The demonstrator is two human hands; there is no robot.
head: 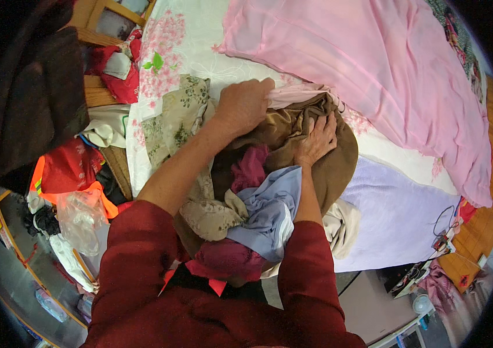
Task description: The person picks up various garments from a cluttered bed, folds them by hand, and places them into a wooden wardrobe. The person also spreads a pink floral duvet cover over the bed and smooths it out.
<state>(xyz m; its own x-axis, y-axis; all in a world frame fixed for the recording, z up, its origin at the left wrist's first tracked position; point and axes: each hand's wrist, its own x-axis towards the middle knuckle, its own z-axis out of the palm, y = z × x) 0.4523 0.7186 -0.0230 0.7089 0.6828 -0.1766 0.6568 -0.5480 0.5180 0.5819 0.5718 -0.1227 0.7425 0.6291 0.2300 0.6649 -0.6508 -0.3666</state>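
Note:
My left hand is curled at the edge of a brown satin-like cloth, beside a pale pink piece of fabric; its fingertips are hidden, so its hold is unclear. Flat on the brown cloth, my right hand presses with its fingers spread. Between my forearms lies a heap: a light blue cloth, a magenta cloth, a dark magenta piece and a beige patterned cloth. More leaf-patterned fabric lies left of my left forearm.
A sheer pink cover spreads over the white floral bedsheet. At the right are a lavender towel-like cloth and a cream cloth. Red clothing, a clear plastic bag and a dark garment are at the left.

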